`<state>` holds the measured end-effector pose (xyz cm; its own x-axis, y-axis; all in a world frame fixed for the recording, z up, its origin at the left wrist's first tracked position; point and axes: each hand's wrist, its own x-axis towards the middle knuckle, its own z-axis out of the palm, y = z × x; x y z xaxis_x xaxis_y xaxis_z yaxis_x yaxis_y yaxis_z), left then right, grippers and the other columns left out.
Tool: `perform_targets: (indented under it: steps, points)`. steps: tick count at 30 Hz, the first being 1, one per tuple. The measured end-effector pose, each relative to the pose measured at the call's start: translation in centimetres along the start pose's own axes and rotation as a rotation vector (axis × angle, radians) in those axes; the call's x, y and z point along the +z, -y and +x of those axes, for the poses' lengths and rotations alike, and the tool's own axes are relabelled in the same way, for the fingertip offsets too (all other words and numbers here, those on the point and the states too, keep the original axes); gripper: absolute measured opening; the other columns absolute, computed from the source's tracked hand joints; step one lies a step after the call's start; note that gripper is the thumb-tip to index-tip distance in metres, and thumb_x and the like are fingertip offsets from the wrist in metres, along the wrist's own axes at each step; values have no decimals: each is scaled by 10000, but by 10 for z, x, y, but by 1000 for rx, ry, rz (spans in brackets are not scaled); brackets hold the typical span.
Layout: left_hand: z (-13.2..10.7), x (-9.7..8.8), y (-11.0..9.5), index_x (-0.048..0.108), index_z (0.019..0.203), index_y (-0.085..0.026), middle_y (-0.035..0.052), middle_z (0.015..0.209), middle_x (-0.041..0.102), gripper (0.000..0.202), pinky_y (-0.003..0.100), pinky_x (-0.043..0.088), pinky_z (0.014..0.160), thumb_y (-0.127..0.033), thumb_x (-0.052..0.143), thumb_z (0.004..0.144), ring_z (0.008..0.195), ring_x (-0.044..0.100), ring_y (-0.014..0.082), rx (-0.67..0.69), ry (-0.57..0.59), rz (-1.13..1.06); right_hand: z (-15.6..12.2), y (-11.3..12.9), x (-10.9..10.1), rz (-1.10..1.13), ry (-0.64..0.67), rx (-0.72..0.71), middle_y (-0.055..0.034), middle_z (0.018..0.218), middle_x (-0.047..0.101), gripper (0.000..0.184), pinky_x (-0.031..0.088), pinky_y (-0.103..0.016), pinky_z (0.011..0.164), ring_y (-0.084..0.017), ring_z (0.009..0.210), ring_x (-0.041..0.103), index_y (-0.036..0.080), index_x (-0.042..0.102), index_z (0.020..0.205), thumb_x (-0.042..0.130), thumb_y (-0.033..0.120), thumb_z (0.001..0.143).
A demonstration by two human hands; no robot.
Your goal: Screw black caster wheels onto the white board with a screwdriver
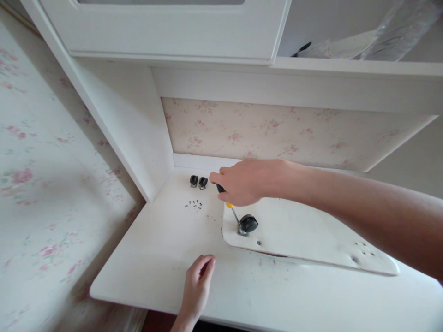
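My right hand (244, 182) is wrapped round a screwdriver (230, 205) with a black and yellow handle. Its shaft slants down to the metal mounting plate of a black caster wheel (249, 223); the tip meets the plate at a corner. That caster stands at the left end of a white board (304, 235) with rounded corners, lying flat on the desk. Lower down, near the front edge, my left hand (198, 281) is closed with thumb and fingers together. Whether anything small is pinched in it, I cannot make out.
Several small dark screws (194, 205) lie loose left of the board. Behind them sit two more casters (198, 181). The white desk (155, 258) has a cabinet (180, 34) overhead and a side panel at left. Screw holes (364, 248) mark the board's right end.
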<state>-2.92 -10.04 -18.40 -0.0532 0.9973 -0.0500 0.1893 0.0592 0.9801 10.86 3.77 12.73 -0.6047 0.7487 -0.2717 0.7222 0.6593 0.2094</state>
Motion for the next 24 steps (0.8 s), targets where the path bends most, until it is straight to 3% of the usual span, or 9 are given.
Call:
perform_targets:
  steps: [2,5,9,13,15,18,20,22,24]
  points:
    - [0,0,-1,731,926,-185,35,765,659,335,244,440,644,-467,550,924,693,550,180,-4,4,-2,-1,0,-1,-8,6,-14,-111,944,719,299,420,-379,585,-246,724,642,259,649,1152,499,405,938]
    - [0,0,0,724,932,-185,29,753,642,331,241,424,629,-462,542,932,677,527,174,-4,19,2,-2,2,-2,-95,-26,4,-134,869,715,369,428,-411,601,-289,749,650,215,699,1014,479,503,941]
    - [0,0,0,711,910,-184,35,768,642,342,246,422,641,-472,529,937,691,528,178,-11,25,8,-2,3,-4,7,2,19,-91,903,723,303,435,-399,580,-263,708,645,286,661,1142,600,303,846]
    - [0,1,-1,715,909,-182,37,761,644,346,244,421,629,-474,531,934,680,528,177,-2,24,9,-3,4,-5,60,-76,53,-76,643,649,113,452,-434,627,-272,663,637,239,696,761,683,351,768]
    - [0,1,-2,721,903,-182,36,751,646,343,242,421,620,-471,538,930,667,526,173,2,18,5,-4,5,-7,110,-94,83,-63,650,658,108,460,-437,639,-270,658,642,262,704,810,712,315,716]
    - [-1,0,-3,727,902,-177,43,763,663,345,247,435,623,-474,552,921,675,548,177,-3,3,-7,-6,6,-9,72,-13,77,-65,739,698,287,461,-412,597,-271,663,647,300,709,965,701,223,688]
    - [-1,1,-4,727,907,-174,46,768,667,355,253,443,631,-484,554,917,684,559,184,-4,2,-6,-7,8,-9,-28,28,48,-99,752,698,159,461,-423,602,-288,696,652,256,724,917,666,296,774]
    - [-1,1,-3,726,907,-173,48,764,665,366,260,448,643,-494,550,916,695,562,191,0,1,5,-8,9,-9,-80,27,32,-118,789,700,246,461,-441,631,-305,744,655,233,725,976,610,410,850]
    - [-1,1,-3,728,899,-174,51,769,666,374,263,453,658,-501,547,914,708,565,197,0,-1,14,-9,9,-9,-53,34,37,-104,849,711,352,461,-436,643,-300,764,656,273,676,1159,612,435,853]
